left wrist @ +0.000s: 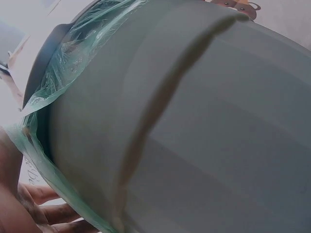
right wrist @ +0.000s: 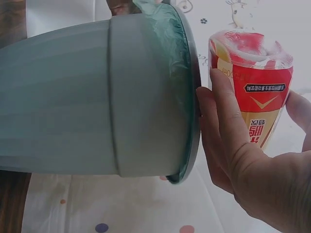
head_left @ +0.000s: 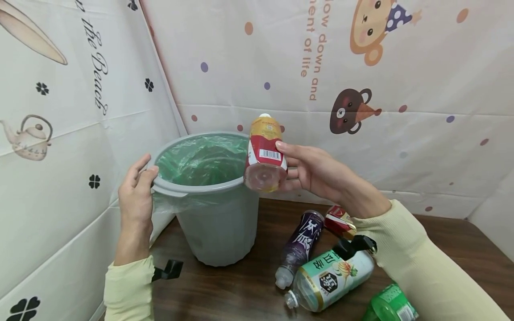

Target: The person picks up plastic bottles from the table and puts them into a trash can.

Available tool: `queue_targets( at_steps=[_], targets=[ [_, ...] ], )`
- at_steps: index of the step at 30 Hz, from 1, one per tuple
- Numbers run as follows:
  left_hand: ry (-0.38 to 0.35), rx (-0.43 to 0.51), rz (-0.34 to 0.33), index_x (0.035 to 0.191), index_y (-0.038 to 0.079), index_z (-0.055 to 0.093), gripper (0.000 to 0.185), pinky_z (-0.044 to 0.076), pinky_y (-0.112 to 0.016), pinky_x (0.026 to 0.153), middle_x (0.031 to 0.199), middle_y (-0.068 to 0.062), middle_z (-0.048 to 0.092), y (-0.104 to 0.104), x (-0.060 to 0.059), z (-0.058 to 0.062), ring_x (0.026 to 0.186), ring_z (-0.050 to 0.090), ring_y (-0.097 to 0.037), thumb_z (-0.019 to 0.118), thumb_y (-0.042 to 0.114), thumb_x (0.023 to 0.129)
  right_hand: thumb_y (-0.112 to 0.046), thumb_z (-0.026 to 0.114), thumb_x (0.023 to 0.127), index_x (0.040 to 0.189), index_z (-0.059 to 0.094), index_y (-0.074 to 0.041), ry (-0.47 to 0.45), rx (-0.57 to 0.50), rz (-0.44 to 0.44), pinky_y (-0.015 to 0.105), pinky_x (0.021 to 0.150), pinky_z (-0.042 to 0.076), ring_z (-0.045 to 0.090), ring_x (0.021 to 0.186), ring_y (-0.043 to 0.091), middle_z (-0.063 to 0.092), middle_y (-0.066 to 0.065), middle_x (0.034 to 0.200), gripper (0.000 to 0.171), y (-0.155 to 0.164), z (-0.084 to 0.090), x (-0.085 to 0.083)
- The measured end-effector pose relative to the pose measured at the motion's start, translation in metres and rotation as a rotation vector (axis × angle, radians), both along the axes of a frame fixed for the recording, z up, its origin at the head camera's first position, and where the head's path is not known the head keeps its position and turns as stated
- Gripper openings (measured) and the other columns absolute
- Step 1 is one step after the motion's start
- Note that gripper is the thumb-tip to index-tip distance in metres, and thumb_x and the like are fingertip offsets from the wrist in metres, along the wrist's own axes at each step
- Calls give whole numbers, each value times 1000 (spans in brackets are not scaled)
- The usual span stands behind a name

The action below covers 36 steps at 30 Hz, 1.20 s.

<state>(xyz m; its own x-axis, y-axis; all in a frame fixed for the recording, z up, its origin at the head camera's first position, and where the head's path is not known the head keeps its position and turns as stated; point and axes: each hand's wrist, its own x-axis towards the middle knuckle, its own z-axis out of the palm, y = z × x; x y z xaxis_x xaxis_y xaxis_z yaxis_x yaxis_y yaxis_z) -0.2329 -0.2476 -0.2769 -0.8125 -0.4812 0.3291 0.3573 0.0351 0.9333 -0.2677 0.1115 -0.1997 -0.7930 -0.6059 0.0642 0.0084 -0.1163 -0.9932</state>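
My right hand (head_left: 317,171) grips a plastic bottle (head_left: 266,151) with a red and yellow label. The bottle is tilted beside the right rim of a grey trash bin (head_left: 222,227), its clear base turned toward me. In the right wrist view, fingers and thumb wrap the bottle (right wrist: 257,97) close to the bin's rim. A thin green bag (head_left: 205,160) lines the bin and folds over its rim. My left hand (head_left: 136,196) grips the left edge of the rim, thumb on top. The left wrist view shows its fingers (left wrist: 53,213) behind the bag.
On the brown wooden table (head_left: 192,294), right of the bin, lie a purple-labelled bottle (head_left: 303,240), a large clear bottle with a green-white label (head_left: 329,281), a red and gold container (head_left: 339,220) and a green bottle (head_left: 391,305). Printed cloth (head_left: 225,80) hangs behind and at left.
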Motion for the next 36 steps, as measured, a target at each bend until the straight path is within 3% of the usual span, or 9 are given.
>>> queue_targets(
  at_steps=[5, 16, 24, 31, 36],
  targets=[
    [8, 6, -6, 156, 22, 56, 48, 29, -36, 118, 147, -13, 56, 0, 0, 0, 140, 48, -27, 58, 30, 108, -38, 53, 112, 154, 40, -2, 7, 7, 5, 42, 88, 61, 74, 105, 30, 63, 19, 136, 57, -7, 5, -1],
    [-3, 0, 1, 155, 24, 57, 47, 29, -38, 120, 143, -11, 56, -1, 1, 0, 142, 47, -29, 58, 31, 109, -34, 51, 111, 151, 45, -1, 12, 30, 17, 49, 89, 60, 73, 109, 35, 61, 23, 135, 52, -22, 17, -1],
    [1, -11, -17, 157, 22, 54, 49, 23, -39, 123, 161, -11, 43, -2, 2, -1, 147, 42, -30, 57, 31, 109, -33, 51, 110, 151, 46, -1, 7, 47, 16, 48, 90, 60, 73, 108, 34, 61, 24, 134, 52, -29, 20, -4],
    [11, -9, -12, 157, 21, 55, 49, 26, -38, 122, 159, -15, 46, 0, 1, -1, 145, 44, -30, 58, 30, 109, -32, 51, 110, 148, 47, 0, -2, 48, 30, 48, 90, 60, 74, 100, 31, 63, 23, 127, 50, -36, 23, -7],
    [18, -13, -11, 156, 20, 56, 49, 24, -38, 123, 161, -11, 45, -1, 0, 0, 145, 44, -30, 58, 30, 109, -32, 53, 109, 147, 47, 1, -2, 53, 41, 46, 90, 60, 74, 94, 29, 63, 24, 124, 50, -42, 25, -9]
  ],
)
